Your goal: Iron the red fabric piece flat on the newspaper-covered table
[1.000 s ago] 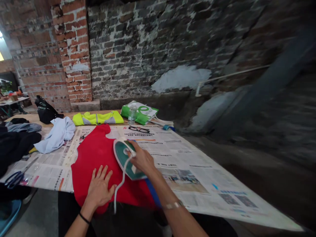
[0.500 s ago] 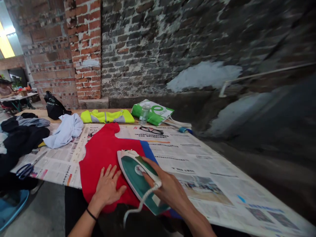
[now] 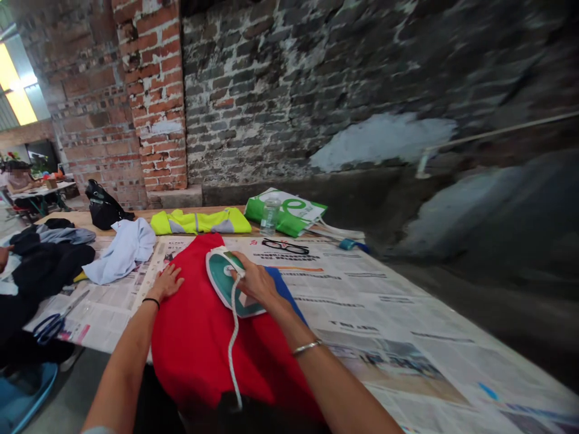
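Note:
A red garment [image 3: 194, 337] with a blue part on its right side lies over the newspaper-covered table, its near end hanging over the front edge. My right hand [image 3: 256, 278] is wrapped round the handle of a green and white clothes iron [image 3: 220, 272], which rests on the upper part of the red cloth. From the iron's back, a white cord [image 3: 234, 337] runs down across the garment towards me. My left hand [image 3: 166, 283] lies flat with fingers spread on the garment's left edge, holding nothing.
Scissors [image 3: 56, 322], a pale shirt [image 3: 124, 250] and dark clothes [image 3: 54, 259] lie at the left. Along the back are a black bag [image 3: 104, 205], a yellow reflective garment [image 3: 201, 222], a plastic bottle [image 3: 270, 216], a green-white bag [image 3: 294, 212] and glasses [image 3: 284, 246]. Someone sits far left.
The iron in my right hand has moved forward and left, up the red garment. My left hand has shifted forward and left to the garment's edge. More red cloth shows near me.

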{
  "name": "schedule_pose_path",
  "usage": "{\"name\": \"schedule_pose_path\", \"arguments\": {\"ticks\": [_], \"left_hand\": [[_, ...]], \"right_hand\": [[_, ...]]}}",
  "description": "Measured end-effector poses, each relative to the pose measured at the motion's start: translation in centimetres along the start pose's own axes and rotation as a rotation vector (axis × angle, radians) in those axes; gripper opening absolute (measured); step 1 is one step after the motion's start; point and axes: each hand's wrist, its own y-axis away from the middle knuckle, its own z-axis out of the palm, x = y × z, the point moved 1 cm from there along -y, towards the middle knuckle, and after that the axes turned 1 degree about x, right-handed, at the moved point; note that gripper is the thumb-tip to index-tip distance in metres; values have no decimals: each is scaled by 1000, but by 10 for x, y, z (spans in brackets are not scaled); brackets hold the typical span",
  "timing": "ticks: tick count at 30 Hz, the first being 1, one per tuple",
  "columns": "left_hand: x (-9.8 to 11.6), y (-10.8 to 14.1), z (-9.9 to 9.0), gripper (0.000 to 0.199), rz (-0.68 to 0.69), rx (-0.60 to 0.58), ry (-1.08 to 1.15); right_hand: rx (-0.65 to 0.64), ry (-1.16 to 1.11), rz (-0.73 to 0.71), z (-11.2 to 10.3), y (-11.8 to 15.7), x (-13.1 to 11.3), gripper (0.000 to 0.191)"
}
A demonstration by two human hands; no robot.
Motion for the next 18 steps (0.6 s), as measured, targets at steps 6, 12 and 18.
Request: {"name": "schedule_pose_path", "arguments": {"ticks": [6, 12, 18], "left_hand": [[-10, 9, -1, 54, 1, 35, -14], [-23, 108, 6, 51, 17, 137, -41], [-27, 185, 37, 55, 68, 192, -25]], "right_hand": [[25, -244, -217, 7, 65, 61, 57], [-42, -466, -414, -17, 136, 109, 51], [-250, -562, -442, -13, 109, 66, 58]]}}
